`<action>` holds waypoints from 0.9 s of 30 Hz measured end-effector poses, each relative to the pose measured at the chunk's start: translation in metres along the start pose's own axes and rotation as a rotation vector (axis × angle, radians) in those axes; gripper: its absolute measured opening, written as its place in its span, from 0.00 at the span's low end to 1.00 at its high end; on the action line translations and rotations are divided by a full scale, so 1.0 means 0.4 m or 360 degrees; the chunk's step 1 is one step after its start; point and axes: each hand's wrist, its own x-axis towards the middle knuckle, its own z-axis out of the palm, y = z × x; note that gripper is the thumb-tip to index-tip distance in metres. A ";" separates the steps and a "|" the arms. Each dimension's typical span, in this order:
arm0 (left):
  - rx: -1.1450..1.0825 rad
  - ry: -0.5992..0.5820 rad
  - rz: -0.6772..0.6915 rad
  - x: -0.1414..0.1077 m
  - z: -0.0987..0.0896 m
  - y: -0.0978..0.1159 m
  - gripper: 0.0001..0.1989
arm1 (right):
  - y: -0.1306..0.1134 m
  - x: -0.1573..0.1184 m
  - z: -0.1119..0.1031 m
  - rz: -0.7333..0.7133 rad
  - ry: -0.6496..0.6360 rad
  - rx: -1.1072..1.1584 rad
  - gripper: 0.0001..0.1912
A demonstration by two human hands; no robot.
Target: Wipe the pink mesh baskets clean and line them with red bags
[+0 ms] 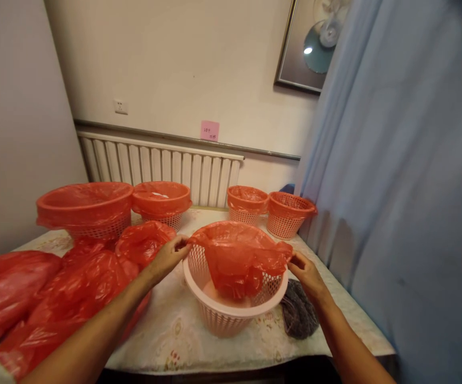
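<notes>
A pink slatted basket (226, 314) stands upright on the cloth-covered table. Over its far rim lies a red plastic bag (234, 261), which hangs down into the basket while the near rim is bare. My left hand (172, 253) pinches the bag's edge at the basket's left side. At the right side, my right hand (305, 269) has its fingers closed on the other edge of the bag. A dark grey cloth (299, 309) lies beside the basket, near my right forearm.
Red-lined baskets stand at the back: a large one (84, 205), another (161, 200), and two smaller ones (247, 200) (289, 210) at right. Red bags (79, 288) cover the table's left. A blue curtain (406, 160) hangs along the right; a radiator (167, 162) is behind.
</notes>
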 end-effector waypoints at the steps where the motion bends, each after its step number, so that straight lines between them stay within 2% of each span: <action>1: 0.0034 0.0011 0.0004 0.002 0.005 -0.003 0.10 | -0.003 -0.009 0.002 0.0015 0.0013 0.0006 0.17; 4: 0.0158 0.0113 0.0012 0.010 0.023 -0.014 0.08 | -0.009 -0.037 0.011 0.0060 0.0136 -0.0072 0.16; 6: 0.0243 0.0211 0.0036 0.013 0.036 -0.018 0.08 | -0.013 -0.059 0.020 0.0011 0.0283 -0.0276 0.13; 9: 0.0331 0.0325 0.0134 0.008 0.050 -0.019 0.06 | -0.025 -0.102 0.038 -0.0280 0.0496 -0.0677 0.08; 12: 0.0380 0.0398 0.0239 -0.009 0.053 -0.020 0.05 | -0.037 -0.148 0.057 -0.0581 0.0631 -0.0882 0.04; 17: 0.0483 0.0529 0.0376 -0.047 0.039 -0.026 0.04 | -0.031 -0.200 0.107 -0.0828 0.0715 -0.0951 0.05; 21: 0.0566 0.0609 0.0511 -0.077 0.031 -0.018 0.06 | -0.028 -0.229 0.156 -0.0826 0.0721 -0.0908 0.06; 27: 0.0667 0.0634 0.0677 -0.112 0.031 -0.008 0.10 | -0.060 -0.265 0.200 -0.0930 0.0827 -0.0800 0.09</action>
